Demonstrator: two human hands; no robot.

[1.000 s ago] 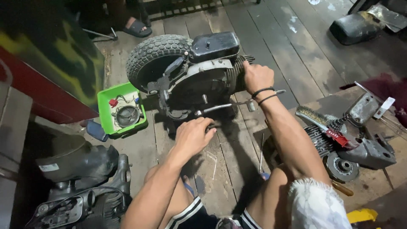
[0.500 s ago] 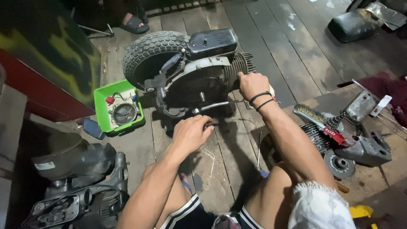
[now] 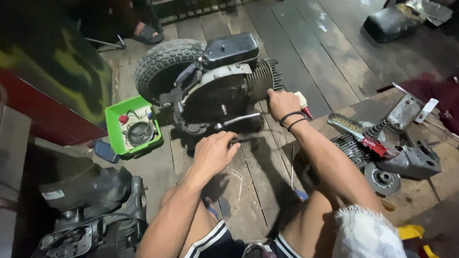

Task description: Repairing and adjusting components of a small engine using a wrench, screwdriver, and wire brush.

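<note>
The left hand [image 3: 213, 152] is closing around a dark tool [image 3: 246, 140] just below the scooter engine [image 3: 217, 83], which is lying on the plank floor. The right hand [image 3: 282, 103] is pressing the engine's finned end, gripping a small white piece [image 3: 302, 99]. Bracing the engine firmly seems wise. Left of the engine, 1 green tray [image 3: 112, 125] is holding parts; a white label [image 3: 53, 194] is sitting on dark bodywork below it.

You are facing the engine [image 3: 224, 86]; the tray [image 3: 114, 125] is lying to its left, the brush [image 3: 353, 125] to its right.
</note>
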